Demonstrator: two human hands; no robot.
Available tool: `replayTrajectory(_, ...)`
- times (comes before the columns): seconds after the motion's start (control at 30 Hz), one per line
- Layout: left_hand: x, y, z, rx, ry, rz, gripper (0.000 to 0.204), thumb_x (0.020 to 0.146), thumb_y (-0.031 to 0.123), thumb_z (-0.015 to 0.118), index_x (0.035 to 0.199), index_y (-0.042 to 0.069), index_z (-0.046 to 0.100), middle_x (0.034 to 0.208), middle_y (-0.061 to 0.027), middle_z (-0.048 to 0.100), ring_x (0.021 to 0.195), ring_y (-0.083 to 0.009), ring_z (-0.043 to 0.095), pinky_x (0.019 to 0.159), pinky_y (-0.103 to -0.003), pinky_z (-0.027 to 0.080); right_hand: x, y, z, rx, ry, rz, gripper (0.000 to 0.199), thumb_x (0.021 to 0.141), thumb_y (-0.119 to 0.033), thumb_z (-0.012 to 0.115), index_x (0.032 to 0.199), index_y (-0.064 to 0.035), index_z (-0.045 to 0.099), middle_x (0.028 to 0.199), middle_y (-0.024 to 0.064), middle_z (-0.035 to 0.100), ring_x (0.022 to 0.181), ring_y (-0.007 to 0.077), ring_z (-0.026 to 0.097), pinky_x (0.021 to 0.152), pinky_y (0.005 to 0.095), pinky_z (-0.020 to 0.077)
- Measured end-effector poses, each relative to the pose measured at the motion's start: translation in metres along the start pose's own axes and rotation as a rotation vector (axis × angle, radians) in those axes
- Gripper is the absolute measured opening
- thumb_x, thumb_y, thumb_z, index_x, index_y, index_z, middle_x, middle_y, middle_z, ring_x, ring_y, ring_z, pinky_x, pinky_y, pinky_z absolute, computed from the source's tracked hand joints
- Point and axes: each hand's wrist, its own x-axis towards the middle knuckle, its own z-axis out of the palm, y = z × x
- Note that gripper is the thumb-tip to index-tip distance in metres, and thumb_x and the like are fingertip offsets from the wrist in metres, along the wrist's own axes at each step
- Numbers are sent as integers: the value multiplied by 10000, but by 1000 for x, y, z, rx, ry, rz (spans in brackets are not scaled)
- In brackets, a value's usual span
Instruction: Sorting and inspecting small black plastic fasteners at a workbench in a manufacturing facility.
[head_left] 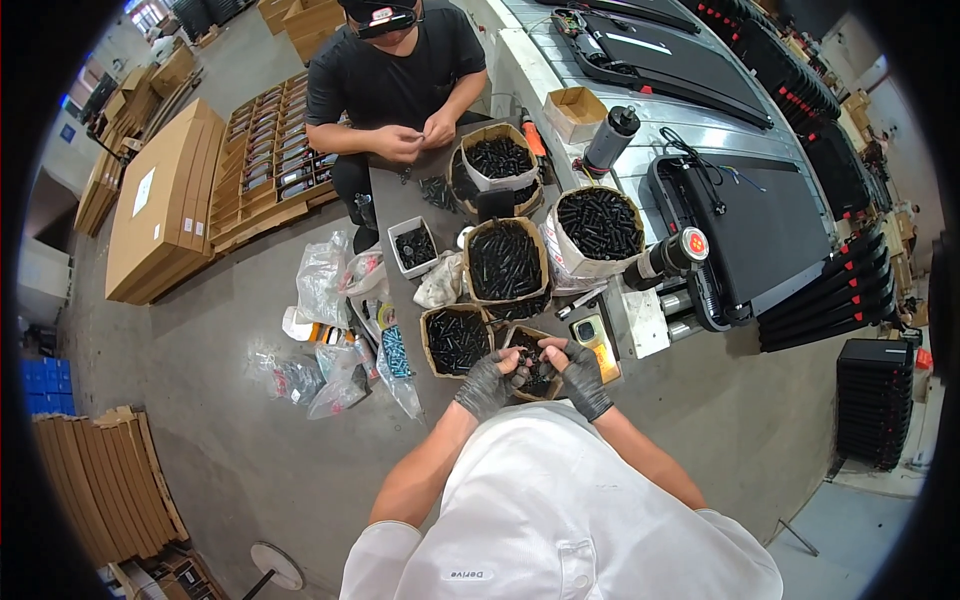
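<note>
Both my hands wear dark gloves that leave the fingertips bare. My left hand [487, 386] is closed, its fingers curled together over the near edge of a small cardboard box [543, 398] of dark parts. Across from it, my right hand [577, 376] is closed too, thumb and forefinger pinched close to the left fingertips. Whatever sits between the fingers is too small to make out. Just left of my left hand stands another cardboard box [430, 362] filled with black screw-like parts. A phone [597, 345] with a lit yellow screen lies beyond my right hand.
More bins of black parts [507, 262] crowd the table, with a white tub [598, 225] at right. A black bottle-like cylinder [668, 258] and a conveyor [640, 320] stand right. Plastic bags [335, 375] lie left. Opposite sits a co-worker [400, 90], hands together.
</note>
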Motion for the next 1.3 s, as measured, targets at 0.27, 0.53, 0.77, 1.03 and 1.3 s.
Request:
replayTrajectory(0.27, -3, 7, 4, 20, 2, 87, 234, 878, 118, 677, 1097, 52, 627, 924, -65, 674, 780, -144, 637, 677, -248, 547, 0, -16, -21, 747, -312, 332, 415, 868, -61, 527, 1272, 33, 507, 1219, 158, 585, 1133, 261, 586, 993, 348, 468)
replayTrajectory(0.53, -2, 6, 2, 73, -16, 93, 231, 883, 125, 672, 1096, 48, 626, 915, -65, 676, 763, -149, 638, 670, -252, 541, 2, 5, -26, 224, -280, 245, 419, 864, -29, 516, 1277, 39, 516, 1200, 138, 603, 1118, 204, 578, 995, 308, 438)
replayTrajectory(0.77, -2, 3, 2, 132, -27, 92, 243, 881, 125, 674, 1101, 34, 626, 928, -74, 675, 779, -154, 633, 673, -257, 531, 11, 42, -28, -119, -153, 54, 264, 953, -122, 519, 1174, 15, 561, 960, 80, 669, 922, 149, 632, 837, 274, 496)
replayTrajectory(1.03, 1, 0, -7, 204, -8, 108, 268, 887, 142, 670, 1127, 31, 625, 950, -74, 674, 792, -153, 626, 688, -268, 524, 14, 53, -23, -351, -103, -19, 190, 942, -163, 541, 1038, -3, 576, 905, 72, 660, 866, 153, 635, 747, 280, 502)
replayTrajectory(1.3, 2, -1, -13, 368, 52, 182, 316, 874, 170, 691, 1139, 11, 625, 990, -78, 681, 859, -167, 634, 774, -297, 522, -2, 9, -11, -214, -113, 79, 195, 908, -195, 607, 1001, -24, 622, 915, 32, 648, 869, 121, 596, 784, 265, 481)
